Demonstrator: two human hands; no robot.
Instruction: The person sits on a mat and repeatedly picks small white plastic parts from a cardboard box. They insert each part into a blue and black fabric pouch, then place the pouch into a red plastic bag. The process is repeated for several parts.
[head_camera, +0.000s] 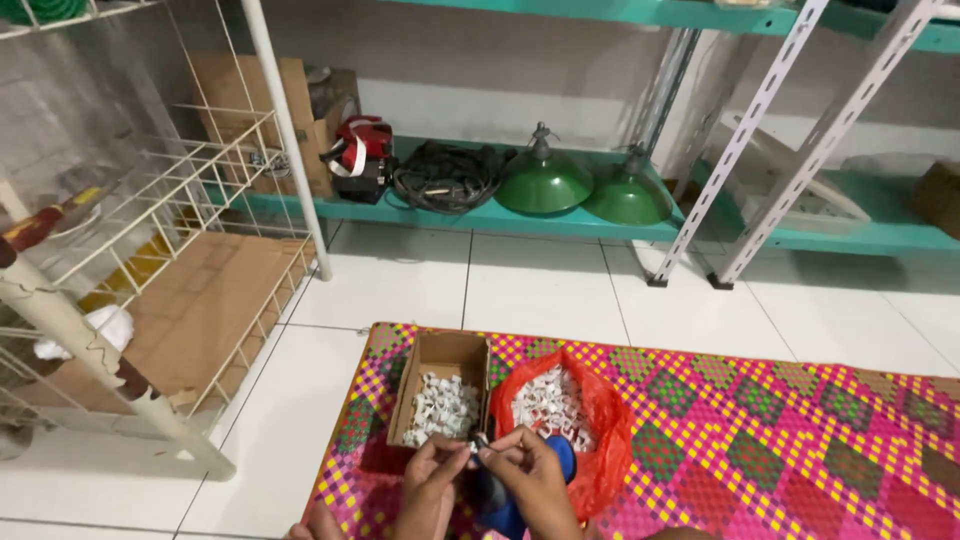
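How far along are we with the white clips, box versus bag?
Done: the cardboard box already holds a layer of white clips. In hand: both hands, left and right, pinch one small piece between them. Left: the red bag still holds a heap, so plenty remains.

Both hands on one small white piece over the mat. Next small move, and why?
Probably drop it into the cardboard box. The left hand and right hand pinch one small white piece together; the box already holds similar pieces, and the red plastic bag holds more.
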